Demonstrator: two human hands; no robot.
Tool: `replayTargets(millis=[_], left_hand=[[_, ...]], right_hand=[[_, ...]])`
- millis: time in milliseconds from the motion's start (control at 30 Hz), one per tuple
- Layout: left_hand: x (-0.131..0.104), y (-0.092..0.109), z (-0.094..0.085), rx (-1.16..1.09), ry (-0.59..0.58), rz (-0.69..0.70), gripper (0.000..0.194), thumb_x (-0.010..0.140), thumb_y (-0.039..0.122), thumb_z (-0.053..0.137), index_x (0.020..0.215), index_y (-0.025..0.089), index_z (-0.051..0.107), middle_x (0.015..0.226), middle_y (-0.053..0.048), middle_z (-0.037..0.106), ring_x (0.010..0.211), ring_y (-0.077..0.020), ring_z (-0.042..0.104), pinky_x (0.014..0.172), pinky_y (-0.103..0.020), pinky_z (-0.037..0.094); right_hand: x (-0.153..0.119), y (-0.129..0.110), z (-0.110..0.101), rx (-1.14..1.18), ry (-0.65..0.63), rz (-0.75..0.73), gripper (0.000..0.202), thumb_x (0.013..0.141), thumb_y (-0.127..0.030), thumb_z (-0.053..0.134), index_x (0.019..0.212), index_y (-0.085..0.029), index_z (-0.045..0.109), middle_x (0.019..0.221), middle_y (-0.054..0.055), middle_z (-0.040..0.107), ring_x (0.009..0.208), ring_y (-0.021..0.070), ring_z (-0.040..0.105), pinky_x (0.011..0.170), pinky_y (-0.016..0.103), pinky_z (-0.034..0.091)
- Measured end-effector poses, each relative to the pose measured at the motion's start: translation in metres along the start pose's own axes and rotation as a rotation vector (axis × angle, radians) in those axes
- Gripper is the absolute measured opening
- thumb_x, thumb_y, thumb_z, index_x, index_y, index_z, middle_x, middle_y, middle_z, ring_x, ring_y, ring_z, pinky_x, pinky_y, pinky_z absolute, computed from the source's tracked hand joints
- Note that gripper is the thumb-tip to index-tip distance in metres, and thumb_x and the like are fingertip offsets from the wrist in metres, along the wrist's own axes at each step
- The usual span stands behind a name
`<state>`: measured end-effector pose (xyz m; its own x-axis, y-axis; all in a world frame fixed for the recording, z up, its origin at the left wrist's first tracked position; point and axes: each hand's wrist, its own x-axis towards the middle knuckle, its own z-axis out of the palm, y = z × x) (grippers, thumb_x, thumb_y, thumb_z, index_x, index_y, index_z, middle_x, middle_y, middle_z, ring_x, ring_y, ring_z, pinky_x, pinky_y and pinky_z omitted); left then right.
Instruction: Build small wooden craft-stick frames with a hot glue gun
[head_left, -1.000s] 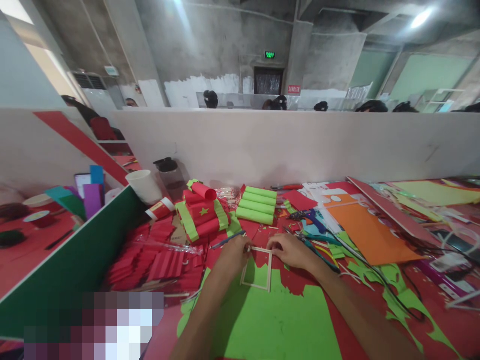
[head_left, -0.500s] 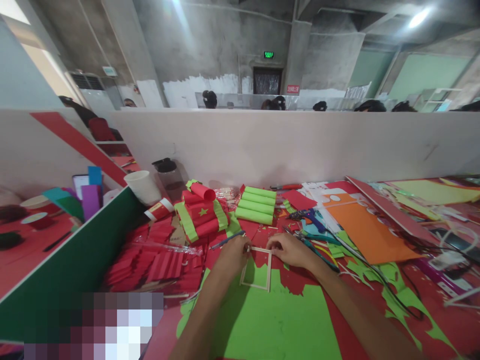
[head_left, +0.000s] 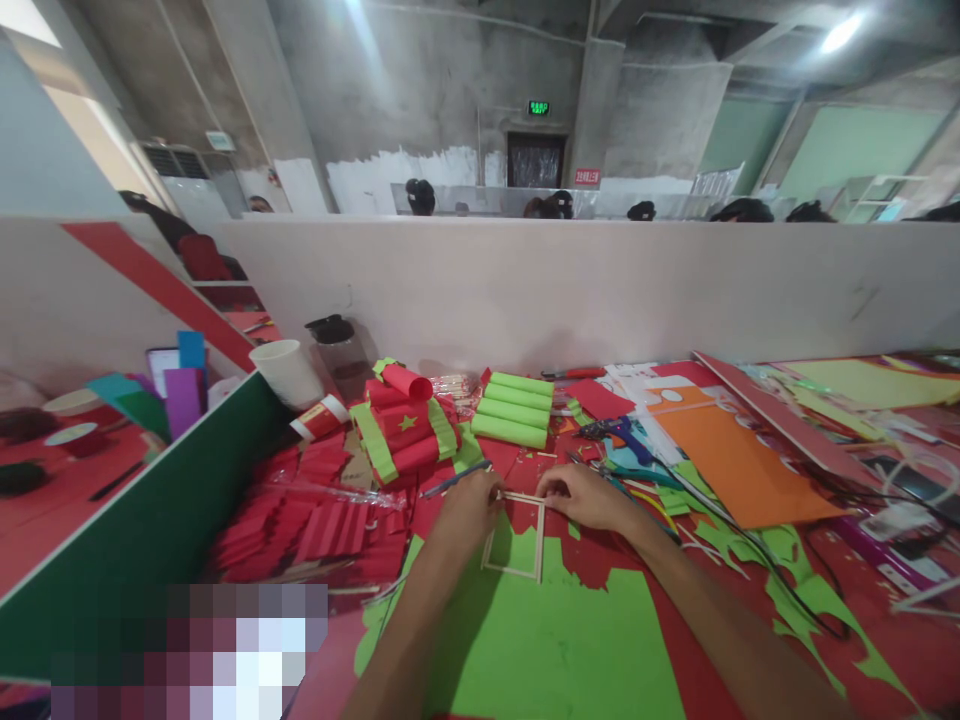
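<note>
A small square frame of thin pale wooden sticks [head_left: 540,545] lies over a green paper sheet [head_left: 570,640]. My left hand [head_left: 477,500] is closed at the frame's far left corner, its fingertips partly hidden by the hand itself. At the far right corner, my right hand [head_left: 581,497] pinches the frame between thumb and fingers. A blue pen or pencil [head_left: 455,479] lies just beyond my left hand. Past the frame sit a row of green paper rolls [head_left: 512,410] and a red paper model with green bands and a yellow star [head_left: 405,425].
Pleated red paper pieces [head_left: 330,530] are heaped at the left beside a dark green board [head_left: 142,540]. Pliers [head_left: 637,475], a blue-handled tool [head_left: 630,437], orange paper [head_left: 731,455] and green scraps lie at the right. A white partition [head_left: 562,290] stands behind.
Almost nothing differs. My right hand has shifted very slightly at the frame's corner; the frame and my left hand stay in place.
</note>
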<state>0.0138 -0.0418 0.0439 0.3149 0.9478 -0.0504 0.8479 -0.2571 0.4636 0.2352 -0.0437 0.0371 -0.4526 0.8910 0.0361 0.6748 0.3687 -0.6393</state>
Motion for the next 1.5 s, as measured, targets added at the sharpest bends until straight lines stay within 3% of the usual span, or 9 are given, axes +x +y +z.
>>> replayTargets(millis=[500, 867, 1233, 1333, 1500], left_hand=[[-0.002, 0.003, -0.003, -0.017, -0.006, 0.006, 0.019, 0.083, 0.01, 0.058, 0.088, 0.02, 0.074, 0.088, -0.006, 0.074, 0.077, -0.0177, 0.067, 0.068, -0.024, 0.044], [-0.003, 0.001, -0.008, -0.056, -0.053, -0.001, 0.024, 0.081, 0.007, 0.059, 0.097, 0.02, 0.071, 0.099, -0.007, 0.073, 0.085, -0.0181, 0.067, 0.069, -0.023, 0.044], [-0.003, 0.001, -0.007, 0.003, -0.048, 0.046, 0.023, 0.082, 0.007, 0.057, 0.093, 0.021, 0.073, 0.092, -0.005, 0.073, 0.081, -0.0177, 0.067, 0.067, -0.023, 0.044], [-0.003, -0.003, -0.009, 0.025, 0.012, 0.031, 0.025, 0.084, 0.009, 0.055, 0.1, 0.021, 0.07, 0.099, -0.007, 0.073, 0.086, -0.0182, 0.067, 0.073, -0.024, 0.045], [-0.004, -0.017, -0.019, 0.141, 0.213, -0.079, 0.024, 0.089, 0.014, 0.051, 0.107, 0.022, 0.065, 0.112, -0.007, 0.068, 0.095, -0.0205, 0.065, 0.077, -0.026, 0.045]], right_hand=[[0.001, 0.002, 0.003, -0.005, -0.012, 0.003, 0.014, 0.083, -0.019, 0.061, 0.09, -0.018, 0.073, 0.081, 0.004, 0.074, 0.072, 0.0157, 0.065, 0.066, 0.024, 0.044], [0.002, 0.003, 0.003, -0.031, -0.014, 0.021, 0.015, 0.082, -0.019, 0.062, 0.091, -0.019, 0.074, 0.082, 0.004, 0.074, 0.072, 0.0161, 0.064, 0.066, 0.024, 0.043], [-0.001, -0.003, 0.003, -0.053, 0.012, 0.013, 0.015, 0.082, -0.018, 0.062, 0.089, -0.02, 0.076, 0.084, 0.003, 0.076, 0.074, 0.0163, 0.067, 0.067, 0.024, 0.044], [0.0, -0.004, 0.002, -0.044, 0.005, 0.017, 0.016, 0.082, -0.019, 0.062, 0.089, -0.02, 0.076, 0.084, 0.003, 0.076, 0.075, 0.0166, 0.067, 0.068, 0.024, 0.045], [0.0, -0.004, 0.001, -0.035, -0.003, 0.03, 0.016, 0.082, -0.02, 0.062, 0.088, -0.019, 0.077, 0.085, 0.004, 0.077, 0.076, 0.0172, 0.068, 0.068, 0.024, 0.045]])
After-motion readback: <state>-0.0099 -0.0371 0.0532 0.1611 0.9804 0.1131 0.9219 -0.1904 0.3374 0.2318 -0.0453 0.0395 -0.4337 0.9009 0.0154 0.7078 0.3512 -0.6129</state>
